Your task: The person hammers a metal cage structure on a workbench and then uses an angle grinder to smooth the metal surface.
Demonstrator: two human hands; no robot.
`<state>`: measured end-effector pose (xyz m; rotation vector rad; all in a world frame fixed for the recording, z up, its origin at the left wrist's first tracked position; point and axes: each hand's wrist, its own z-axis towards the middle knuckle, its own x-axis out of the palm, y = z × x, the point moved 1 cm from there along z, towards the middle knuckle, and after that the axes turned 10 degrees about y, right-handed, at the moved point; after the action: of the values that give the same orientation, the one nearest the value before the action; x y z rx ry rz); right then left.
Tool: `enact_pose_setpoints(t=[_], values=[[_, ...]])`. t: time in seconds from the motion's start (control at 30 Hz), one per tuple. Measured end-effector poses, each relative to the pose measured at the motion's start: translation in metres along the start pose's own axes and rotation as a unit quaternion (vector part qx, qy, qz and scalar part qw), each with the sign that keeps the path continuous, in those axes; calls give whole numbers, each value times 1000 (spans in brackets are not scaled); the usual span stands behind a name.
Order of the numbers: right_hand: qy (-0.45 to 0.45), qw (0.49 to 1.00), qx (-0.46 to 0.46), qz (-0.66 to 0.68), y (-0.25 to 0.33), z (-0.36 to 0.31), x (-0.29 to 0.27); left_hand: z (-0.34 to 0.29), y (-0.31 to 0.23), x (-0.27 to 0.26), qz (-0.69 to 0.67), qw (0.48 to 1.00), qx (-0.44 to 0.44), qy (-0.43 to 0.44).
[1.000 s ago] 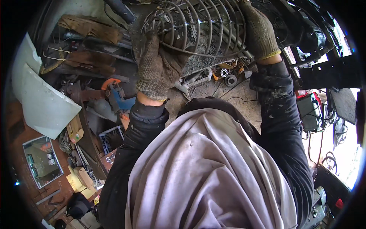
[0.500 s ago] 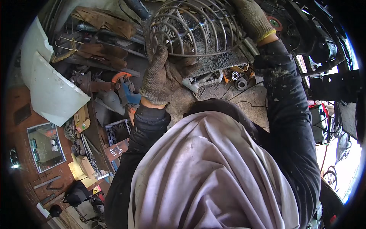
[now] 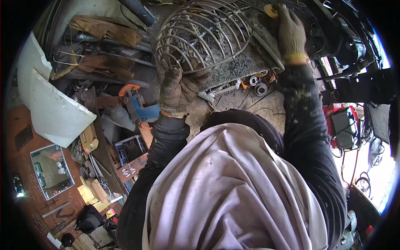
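Note:
A dome-shaped cage of bent metal rods [image 3: 204, 33] lies on its side on a grimy work surface [image 3: 239, 64] strewn with dark grit. My left hand [image 3: 178, 89], in a dirty knitted glove, grips the near left part of its rim. Toward the top right, apart from the cage, is my right hand [image 3: 292, 35] in a paler glove with a yellow cuff. Its fingers look bent and close together beside a round yellowish disc [image 3: 271, 10]. Whatever lies under that palm is hidden.
Metal bars [image 3: 266, 48] lie right of the cage. Ring-shaped parts [image 3: 260, 89] sit by the near edge. Leftward are a blue-and-orange tool [image 3: 139, 104], broken white panels [image 3: 62, 108] and a plastic crate [image 3: 130, 149]. Dark machinery [image 3: 354, 50] stands at right.
My right hand has left the cage's right side and reached outward to the yellowish disc. My left hand keeps its hold on the rim. The view has shifted slightly.

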<state>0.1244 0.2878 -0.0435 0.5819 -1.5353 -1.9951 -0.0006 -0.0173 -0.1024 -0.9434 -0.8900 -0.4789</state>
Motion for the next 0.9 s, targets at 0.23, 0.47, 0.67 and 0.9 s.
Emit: enact_pose_setpoints(t=[0.23,0.47,0.67,0.9], values=[[27,977,201,-59,-31,-110,-41,7,7,12,52,998,-9,-43],[159,958,208,121,-34,-145,-26,32,20,-15,89,995,17,-35],[198,956,217,21,-46,-153,-23,29,44,-29,102,992,-42,-61],[239,944,221,57,-78,-166,-19,20,65,-22,147,973,-100,-148]])
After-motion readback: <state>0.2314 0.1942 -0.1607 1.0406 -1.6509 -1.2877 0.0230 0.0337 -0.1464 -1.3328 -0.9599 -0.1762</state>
